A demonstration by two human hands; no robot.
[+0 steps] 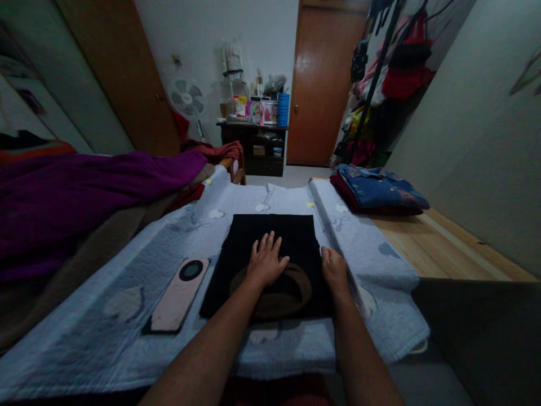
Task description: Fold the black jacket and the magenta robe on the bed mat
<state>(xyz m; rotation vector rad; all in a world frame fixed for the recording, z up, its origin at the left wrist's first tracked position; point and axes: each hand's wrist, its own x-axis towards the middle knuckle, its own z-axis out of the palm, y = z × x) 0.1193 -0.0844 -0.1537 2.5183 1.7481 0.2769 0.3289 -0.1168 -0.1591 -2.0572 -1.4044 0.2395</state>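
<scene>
A folded black top (270, 231) with a brown round neckline lies on the light, patterned bed cover. My left hand (267, 262) presses flat on the top just above its neckline, fingers spread. At the top's right edge, my right hand (335, 268) has its fingers curled together against the fabric and appears to grip that edge. To the left of the top rests a pink phone (177, 301), its round camera facing up.
Folded blue and dark red clothes (380, 189) sit on the wooden board (418, 245) at right. A purple blanket (97, 192) is heaped at left. Beyond the bed stand a white fan (188, 98), a dark cabinet (253, 149) and a wooden door (319, 84).
</scene>
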